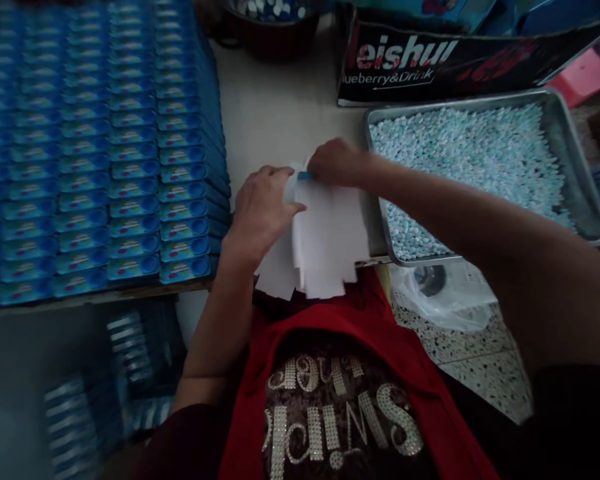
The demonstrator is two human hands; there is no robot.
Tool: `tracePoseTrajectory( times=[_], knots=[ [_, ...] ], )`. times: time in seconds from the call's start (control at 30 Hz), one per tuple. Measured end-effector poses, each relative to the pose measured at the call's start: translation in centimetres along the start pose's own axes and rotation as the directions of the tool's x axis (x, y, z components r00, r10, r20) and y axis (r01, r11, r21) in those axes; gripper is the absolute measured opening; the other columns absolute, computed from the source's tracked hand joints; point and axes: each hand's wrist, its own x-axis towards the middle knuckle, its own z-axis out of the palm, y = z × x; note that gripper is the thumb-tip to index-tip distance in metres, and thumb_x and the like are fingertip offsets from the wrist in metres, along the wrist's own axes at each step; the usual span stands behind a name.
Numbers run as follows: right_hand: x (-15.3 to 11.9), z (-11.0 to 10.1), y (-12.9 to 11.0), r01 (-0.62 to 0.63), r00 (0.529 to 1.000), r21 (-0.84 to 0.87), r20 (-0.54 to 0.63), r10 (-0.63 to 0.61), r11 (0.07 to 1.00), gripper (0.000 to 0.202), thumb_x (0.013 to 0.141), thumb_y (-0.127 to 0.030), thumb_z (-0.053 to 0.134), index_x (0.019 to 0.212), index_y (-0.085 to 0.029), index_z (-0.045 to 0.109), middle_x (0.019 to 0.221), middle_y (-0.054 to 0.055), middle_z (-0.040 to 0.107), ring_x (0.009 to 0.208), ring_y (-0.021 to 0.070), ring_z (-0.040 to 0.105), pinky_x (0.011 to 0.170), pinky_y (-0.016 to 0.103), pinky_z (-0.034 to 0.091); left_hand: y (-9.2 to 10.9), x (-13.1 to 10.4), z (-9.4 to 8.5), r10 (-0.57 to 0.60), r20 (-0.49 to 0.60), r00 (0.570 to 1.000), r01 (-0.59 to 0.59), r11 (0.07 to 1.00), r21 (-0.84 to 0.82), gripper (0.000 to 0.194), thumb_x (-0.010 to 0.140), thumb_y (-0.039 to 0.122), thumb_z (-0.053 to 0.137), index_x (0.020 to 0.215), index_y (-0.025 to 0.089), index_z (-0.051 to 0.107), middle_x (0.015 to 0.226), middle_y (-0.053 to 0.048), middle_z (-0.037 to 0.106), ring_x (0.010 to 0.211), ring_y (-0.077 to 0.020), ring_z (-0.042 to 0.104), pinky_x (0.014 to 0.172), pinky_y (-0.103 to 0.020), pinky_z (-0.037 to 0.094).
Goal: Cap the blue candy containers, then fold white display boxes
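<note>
Flat white card blanks [330,240] with notched ends lie in front of me, overhanging the near table edge. My left hand [260,210] is at their left side, its thumb and fingers closed around a pale folded card [290,190]. At the far end of the blanks is my right hand [337,163], fingers curled and blurred by motion. A small strip of blue [306,175] shows beside its fingertips; what those fingers grip is hidden. Another white blank [277,270] pokes out below my left hand.
Rows of stacked blue boxes [130,187] fill the table's left side. A metal tray [593,200] of small pale blue-white pieces stands right, behind it a black printed carton [405,67]. A dark red bowl [280,40] is at the back. A plastic bag [460,307] lies below.
</note>
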Motion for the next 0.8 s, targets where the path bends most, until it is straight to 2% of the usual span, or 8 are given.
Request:
tracePoseTrajectory(
  times=[0.1,0.27,0.33,0.43,0.5,0.6,0.7,0.8],
  knots=[
    [-0.2,-2.7,1.7,-0.038,0.999,-0.213,-0.010,0.037,0.976,0.047,0.108,-0.029,0.049,0.087,0.004,0.074,0.117,0.021,0.076,0.122,0.0296,0.069,0.092,0.037,0.050,2.5,-4.6,-2.2,-0.008,-0.043,0.999,0.011,0.998,0.054,0.058,0.073,0.026,0.094,0.126,0.022,0.072,0.113,-0.009,0.069,0.129,-0.0389,0.061,0.117,-0.054,0.046],
    [-4.1,-5.6,2.5,-0.290,0.944,-0.335,0.052,0.325,0.896,0.057,0.105,-0.039,0.060,0.080,0.011,0.074,0.105,0.031,0.076,0.114,0.0342,0.074,0.086,0.042,0.049,3.4,-13.4,-2.5,0.049,-0.261,0.964,0.023,0.963,0.269,0.050,0.085,0.043,0.088,0.128,0.025,0.071,0.127,-0.013,0.069,0.128,-0.0356,0.062,0.115,-0.050,0.048],
    [-7.4,-6.8,2.6,-0.356,0.887,-0.354,0.164,0.432,0.865,0.075,0.105,-0.054,0.056,0.062,0.006,0.069,0.088,0.027,0.076,0.103,0.0278,0.076,0.081,0.042,0.047,2.7,-16.7,-1.7,0.085,-0.334,0.939,0.029,0.946,0.323,0.034,0.087,0.045,0.085,0.114,0.026,0.074,0.108,-0.010,0.072,0.110,-0.0304,0.068,0.104,-0.045,0.054],
    [-12.2,-9.1,1.8,-0.307,0.849,-0.317,0.336,0.409,0.898,0.083,0.101,-0.074,0.051,0.055,-0.007,0.067,0.078,0.019,0.076,0.091,0.0226,0.076,0.076,0.040,0.047,0.9,-18.9,-0.5,-0.094,-0.270,0.958,0.147,0.971,0.186,0.031,0.089,0.051,0.082,0.102,0.026,0.071,0.078,0.000,0.066,0.069,-0.0188,0.066,0.073,-0.033,0.056],
    [-13.4,-10.1,0.5,-0.282,0.911,-0.314,0.207,0.356,0.906,0.077,0.098,-0.078,0.055,0.068,-0.010,0.074,0.085,0.019,0.077,0.097,0.0297,0.076,0.080,0.044,0.050,-0.3,-17.6,0.1,-0.251,-0.298,0.921,0.255,0.967,-0.025,0.041,0.087,0.055,0.082,0.109,0.025,0.064,0.085,0.000,0.068,0.067,-0.0166,0.067,0.066,-0.030,0.055],
    [-10.4,-8.8,-1.3,-0.310,0.950,-0.198,-0.104,0.295,0.930,0.069,0.095,-0.070,0.070,0.118,-0.006,0.078,0.119,0.026,0.075,0.124,0.0423,0.068,0.099,0.055,0.051,-1.8,-11.8,1.1,-0.424,-0.395,0.815,0.285,0.887,-0.363,0.055,0.085,0.059,0.080,0.119,0.024,0.054,0.112,-0.007,0.070,0.091,-0.0198,0.073,0.075,-0.031,0.060],
    [-4.0,-5.3,-1.8,-0.214,0.974,0.058,-0.060,0.218,0.975,0.082,0.088,-0.052,0.085,0.151,-0.007,0.058,0.141,0.024,0.067,0.135,0.0406,0.062,0.114,0.055,0.049,-2.2,-5.2,2.7,-0.547,-0.314,0.777,0.312,0.766,-0.563,0.056,0.081,0.049,0.083,0.121,0.023,0.055,0.122,-0.011,0.071,0.106,-0.0219,0.073,0.092,-0.034,0.059],
    [0.5,-2.6,-1.3,-0.203,0.979,0.219,0.060,0.194,0.954,0.062,0.083,-0.021,0.082,0.142,-0.012,0.066,0.130,0.019,0.073,0.130,0.0378,0.065,0.112,0.051,0.053,-2.3,-1.7,4.1,-0.520,-0.318,0.793,0.241,0.747,-0.620,0.048,0.068,0.024,0.076,0.114,0.020,0.060,0.113,-0.007,0.074,0.105,-0.0222,0.073,0.097,-0.034,0.057]
  ],
)
